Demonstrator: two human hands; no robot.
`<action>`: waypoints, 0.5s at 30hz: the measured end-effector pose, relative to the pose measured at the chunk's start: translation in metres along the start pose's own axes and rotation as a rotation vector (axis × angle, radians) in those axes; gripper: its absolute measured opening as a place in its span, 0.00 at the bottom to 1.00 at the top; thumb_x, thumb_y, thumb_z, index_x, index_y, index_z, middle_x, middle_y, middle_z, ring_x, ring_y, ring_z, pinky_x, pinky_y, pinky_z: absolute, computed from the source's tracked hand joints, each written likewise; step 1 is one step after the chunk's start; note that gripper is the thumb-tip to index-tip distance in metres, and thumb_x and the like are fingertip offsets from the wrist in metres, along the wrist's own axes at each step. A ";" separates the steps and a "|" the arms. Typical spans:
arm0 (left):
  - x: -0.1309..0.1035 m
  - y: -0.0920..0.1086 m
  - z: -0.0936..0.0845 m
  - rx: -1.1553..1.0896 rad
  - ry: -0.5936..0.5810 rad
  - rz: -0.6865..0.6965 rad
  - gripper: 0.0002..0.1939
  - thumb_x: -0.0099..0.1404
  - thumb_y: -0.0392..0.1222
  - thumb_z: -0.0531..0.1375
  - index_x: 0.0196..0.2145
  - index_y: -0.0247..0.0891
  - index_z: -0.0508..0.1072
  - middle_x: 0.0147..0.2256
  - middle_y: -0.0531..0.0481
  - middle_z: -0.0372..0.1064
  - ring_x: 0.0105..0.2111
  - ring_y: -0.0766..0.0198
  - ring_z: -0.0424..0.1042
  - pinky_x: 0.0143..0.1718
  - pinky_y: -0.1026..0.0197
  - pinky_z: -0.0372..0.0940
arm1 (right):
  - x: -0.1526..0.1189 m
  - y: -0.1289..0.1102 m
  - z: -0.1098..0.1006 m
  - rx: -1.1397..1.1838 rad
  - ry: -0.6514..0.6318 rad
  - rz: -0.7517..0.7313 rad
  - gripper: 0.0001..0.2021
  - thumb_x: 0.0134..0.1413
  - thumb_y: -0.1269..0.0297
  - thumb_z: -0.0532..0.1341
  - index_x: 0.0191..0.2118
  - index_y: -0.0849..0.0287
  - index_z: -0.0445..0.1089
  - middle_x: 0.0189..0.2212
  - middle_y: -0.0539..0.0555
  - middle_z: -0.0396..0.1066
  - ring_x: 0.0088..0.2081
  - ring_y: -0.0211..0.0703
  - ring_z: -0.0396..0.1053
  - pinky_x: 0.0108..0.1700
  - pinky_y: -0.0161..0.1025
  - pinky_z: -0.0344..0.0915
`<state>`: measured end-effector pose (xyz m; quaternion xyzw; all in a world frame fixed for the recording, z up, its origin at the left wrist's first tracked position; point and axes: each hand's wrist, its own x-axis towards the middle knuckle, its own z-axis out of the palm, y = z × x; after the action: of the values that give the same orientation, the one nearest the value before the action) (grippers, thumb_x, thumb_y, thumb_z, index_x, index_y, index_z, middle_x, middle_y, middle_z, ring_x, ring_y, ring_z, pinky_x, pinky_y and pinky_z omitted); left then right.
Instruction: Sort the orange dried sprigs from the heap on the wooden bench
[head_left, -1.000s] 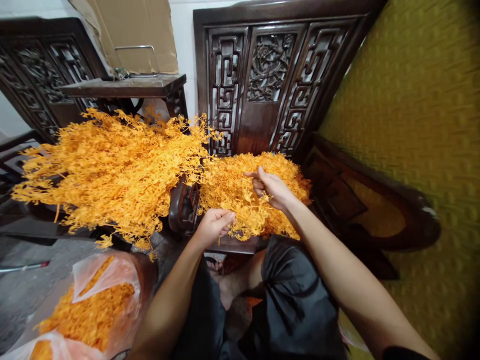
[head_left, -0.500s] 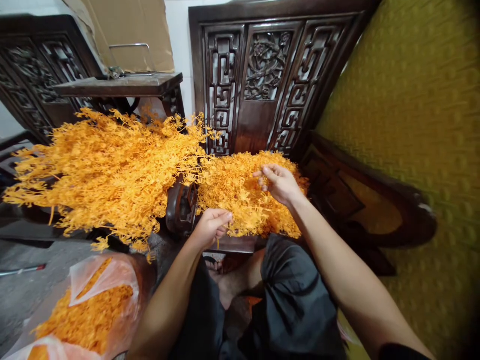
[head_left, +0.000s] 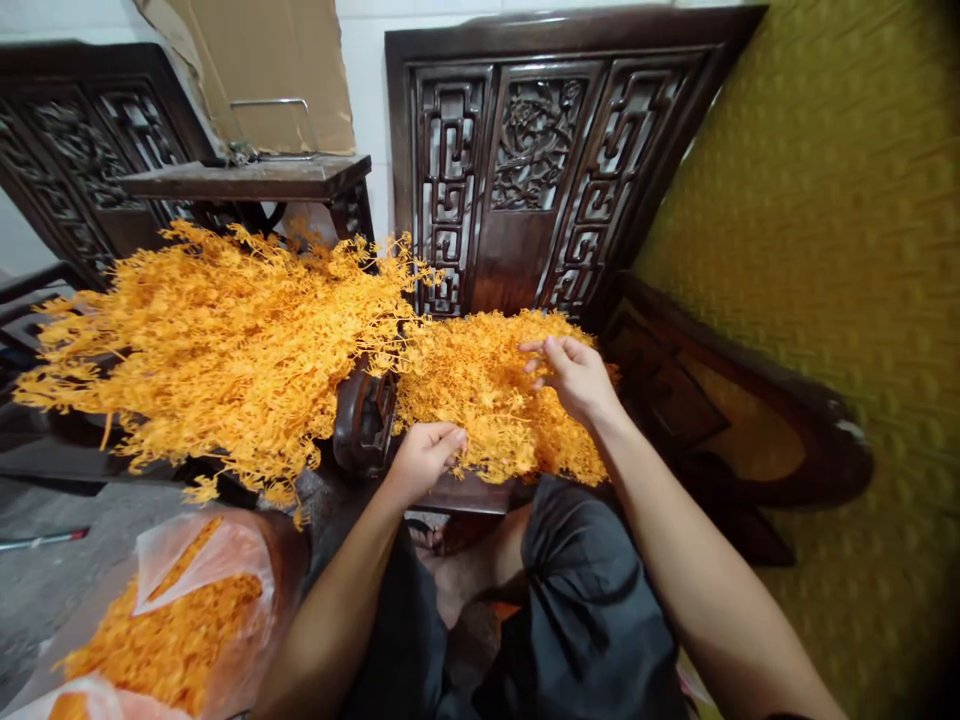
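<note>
My left hand [head_left: 427, 457] is closed in a pinch at the front left edge of a pile of orange sprigs [head_left: 480, 350], on the stem end of a yellow-orange sprig [head_left: 495, 432] that spreads to the right. Over the right part of the pile is my right hand [head_left: 574, 372], its thumb and fingers curled near one another; whether anything small is between the fingertips is too fine to make out. A larger heap of orange sprigs [head_left: 225, 340] lies to the left.
A dark wooden armrest [head_left: 361, 415] stands between the heaps. At the lower left, a clear plastic bag [head_left: 255, 570] holds loose orange pieces. Carved wooden chair backs [head_left: 517, 250], a small table [head_left: 247, 180] and cardboard [head_left: 270, 70] are behind; a woven yellow surface [head_left: 840, 250] is at right.
My right hand has moved slightly right and down in the view. My left hand stays at nearly the same place, still pinching. The whole view has shifted a little.
</note>
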<state>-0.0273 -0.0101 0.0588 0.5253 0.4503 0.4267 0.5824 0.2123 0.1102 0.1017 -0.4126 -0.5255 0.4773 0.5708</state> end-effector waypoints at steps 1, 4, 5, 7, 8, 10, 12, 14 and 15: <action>0.001 -0.001 -0.001 0.096 0.021 0.046 0.24 0.63 0.60 0.60 0.25 0.35 0.70 0.16 0.59 0.51 0.17 0.72 0.48 0.21 0.65 0.43 | -0.007 -0.004 0.001 -0.036 -0.069 -0.013 0.24 0.50 0.39 0.68 0.33 0.56 0.67 0.27 0.49 0.66 0.20 0.33 0.58 0.18 0.34 0.54; 0.002 -0.001 -0.001 0.350 0.097 0.163 0.21 0.68 0.54 0.56 0.25 0.35 0.72 0.18 0.56 0.56 0.20 0.70 0.55 0.25 0.64 0.48 | -0.028 -0.017 0.014 -0.302 -0.234 -0.123 0.21 0.58 0.41 0.63 0.35 0.57 0.73 0.24 0.49 0.66 0.22 0.35 0.58 0.22 0.35 0.53; 0.002 0.000 -0.001 0.405 0.119 0.185 0.21 0.68 0.52 0.55 0.25 0.35 0.72 0.18 0.56 0.57 0.21 0.69 0.56 0.26 0.64 0.49 | -0.033 -0.020 0.020 -0.428 -0.295 -0.169 0.21 0.58 0.42 0.63 0.35 0.58 0.74 0.24 0.50 0.67 0.23 0.37 0.60 0.24 0.36 0.55; 0.001 0.002 0.001 0.484 0.148 0.210 0.20 0.69 0.49 0.54 0.24 0.36 0.72 0.17 0.55 0.58 0.21 0.68 0.58 0.27 0.64 0.50 | -0.039 -0.023 0.032 -0.645 -0.401 -0.253 0.19 0.56 0.45 0.66 0.31 0.58 0.75 0.26 0.52 0.70 0.27 0.39 0.64 0.30 0.37 0.58; 0.001 0.003 0.001 0.513 0.156 0.217 0.19 0.69 0.48 0.54 0.24 0.36 0.72 0.18 0.55 0.59 0.21 0.68 0.59 0.28 0.64 0.51 | -0.039 -0.024 0.035 -0.709 -0.411 -0.293 0.19 0.56 0.46 0.66 0.28 0.58 0.73 0.25 0.52 0.70 0.28 0.40 0.64 0.31 0.38 0.59; 0.000 0.005 0.002 0.549 0.169 0.228 0.19 0.69 0.46 0.54 0.23 0.36 0.72 0.17 0.55 0.59 0.21 0.68 0.59 0.29 0.64 0.51 | -0.035 -0.022 0.036 -0.749 -0.288 -0.361 0.21 0.60 0.48 0.64 0.24 0.57 0.68 0.22 0.51 0.68 0.26 0.39 0.63 0.30 0.38 0.57; -0.001 0.006 0.001 0.554 0.185 0.231 0.19 0.68 0.46 0.53 0.23 0.36 0.72 0.16 0.56 0.57 0.20 0.69 0.57 0.28 0.63 0.50 | -0.027 -0.020 0.027 -0.682 -0.008 -0.381 0.22 0.62 0.47 0.61 0.23 0.57 0.65 0.20 0.51 0.64 0.24 0.38 0.60 0.28 0.38 0.56; -0.002 0.006 -0.001 0.534 0.194 0.222 0.19 0.68 0.46 0.53 0.23 0.36 0.72 0.16 0.57 0.55 0.20 0.69 0.55 0.28 0.63 0.50 | -0.018 -0.017 0.012 -0.504 0.242 -0.312 0.22 0.61 0.43 0.61 0.26 0.55 0.63 0.19 0.49 0.61 0.21 0.37 0.57 0.23 0.36 0.54; -0.002 0.005 -0.002 0.519 0.191 0.217 0.19 0.68 0.47 0.53 0.23 0.36 0.72 0.16 0.57 0.55 0.20 0.69 0.55 0.28 0.64 0.50 | -0.014 -0.016 0.005 -0.388 0.308 -0.253 0.22 0.59 0.41 0.62 0.28 0.55 0.61 0.19 0.47 0.61 0.19 0.36 0.56 0.21 0.35 0.54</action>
<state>-0.0299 -0.0108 0.0638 0.6592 0.5386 0.4044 0.3345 0.2090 0.0934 0.1147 -0.5130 -0.5617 0.2242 0.6092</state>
